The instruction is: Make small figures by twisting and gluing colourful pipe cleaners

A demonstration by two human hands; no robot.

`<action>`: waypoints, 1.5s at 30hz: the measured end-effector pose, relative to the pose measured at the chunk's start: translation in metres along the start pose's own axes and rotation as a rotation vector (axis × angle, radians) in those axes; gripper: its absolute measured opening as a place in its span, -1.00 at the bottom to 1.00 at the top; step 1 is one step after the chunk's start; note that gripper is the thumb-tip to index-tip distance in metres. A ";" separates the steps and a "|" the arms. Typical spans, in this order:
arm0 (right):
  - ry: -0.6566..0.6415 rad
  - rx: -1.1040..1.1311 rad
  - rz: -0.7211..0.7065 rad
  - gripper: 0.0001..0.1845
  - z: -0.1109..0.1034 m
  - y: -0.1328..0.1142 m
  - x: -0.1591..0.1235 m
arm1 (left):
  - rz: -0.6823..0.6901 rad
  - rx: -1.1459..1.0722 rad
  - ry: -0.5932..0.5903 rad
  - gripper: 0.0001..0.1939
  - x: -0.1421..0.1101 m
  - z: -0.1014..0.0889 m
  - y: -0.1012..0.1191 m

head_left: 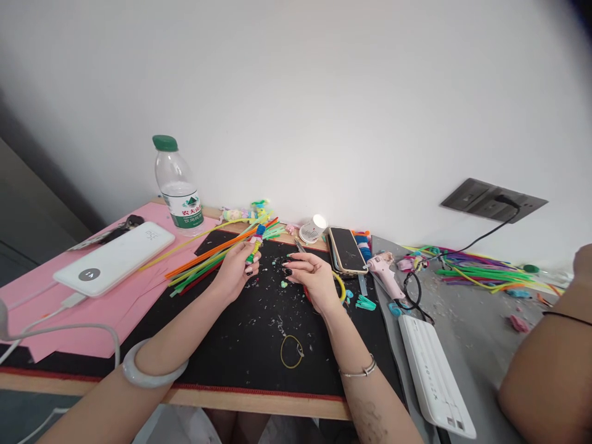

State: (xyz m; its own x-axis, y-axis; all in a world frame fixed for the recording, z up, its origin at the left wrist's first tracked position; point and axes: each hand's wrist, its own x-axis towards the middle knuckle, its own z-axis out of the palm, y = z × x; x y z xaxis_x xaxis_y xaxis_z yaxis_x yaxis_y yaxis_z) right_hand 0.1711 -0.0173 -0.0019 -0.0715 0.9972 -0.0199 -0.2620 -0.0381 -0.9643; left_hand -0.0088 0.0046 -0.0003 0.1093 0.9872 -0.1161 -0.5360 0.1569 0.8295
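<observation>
My left hand (238, 268) is closed around a small pipe-cleaner piece (256, 243) with blue, pink, yellow and green bands; its upper end sticks up past my fingers. Over the black mat (231, 351), my right hand (314, 277) has its fingers stretched to the left, slightly apart, with nothing visible between them. A pair of scissors (341, 287) with a yellow and red handle lies under and behind that hand, its blade tip showing beyond the fingers. Loose pipe cleaners (203, 265) in orange, green and red lie left of my left hand.
A water bottle (178, 191), a white power bank (115, 259) and pink paper (124, 320) are on the left. Toward the wall are a paper cup (312, 229) and a phone (346, 250). Rightward lie a glue gun (387, 277), a power strip (435, 373) and another person's arm (550, 357).
</observation>
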 end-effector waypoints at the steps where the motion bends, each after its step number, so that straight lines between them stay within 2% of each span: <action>1: 0.022 -0.013 -0.005 -0.66 0.000 0.000 0.000 | -0.001 -0.002 -0.001 -0.75 0.000 0.000 0.000; 11: 0.121 -0.089 -0.106 -0.76 -0.006 0.000 0.005 | -0.004 0.005 0.009 -0.71 0.000 0.001 0.001; 17: 0.116 -0.201 -0.146 -0.81 -0.007 0.000 0.005 | -0.011 0.019 0.011 -0.73 -0.001 0.001 0.001; 23: 0.106 -0.627 -0.258 -0.87 -0.006 0.002 0.002 | -0.033 0.051 -0.033 -0.77 -0.003 0.004 0.002; 26: 0.088 -0.844 -0.340 -0.78 -0.008 0.003 0.002 | -0.044 0.077 -0.067 -0.78 -0.004 0.005 0.002; 29: 0.068 -0.939 -0.441 -0.77 -0.009 0.003 0.002 | -0.076 0.108 -0.126 -0.78 -0.005 0.005 0.001; 31: 0.093 -0.941 -0.463 -0.85 -0.008 0.002 0.002 | -0.102 0.138 -0.170 -0.78 -0.005 0.005 0.000; 34: 0.133 -0.896 -0.474 -0.80 -0.006 -0.001 0.001 | -0.135 0.187 -0.242 -0.75 -0.007 0.006 -0.001; 37: 0.112 -0.799 -0.503 -0.85 -0.004 -0.004 -0.001 | -0.163 0.223 -0.321 -0.74 -0.009 0.007 -0.001; 42: 0.012 -0.545 -0.357 -0.68 0.000 0.000 -0.002 | -0.203 0.309 -0.394 -0.74 -0.012 0.009 -0.002; 45: -0.021 -0.447 -0.298 -0.75 0.001 0.003 0.000 | -0.175 0.383 -0.411 -0.72 -0.014 0.012 -0.003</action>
State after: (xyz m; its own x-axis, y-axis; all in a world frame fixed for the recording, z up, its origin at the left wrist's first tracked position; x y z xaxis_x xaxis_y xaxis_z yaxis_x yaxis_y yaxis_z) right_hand 0.1689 -0.0179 -0.0049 -0.0767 0.9590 0.2727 0.1616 0.2819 -0.9458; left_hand 0.0012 -0.0098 0.0054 0.5257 0.8434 -0.1109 -0.1484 0.2193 0.9643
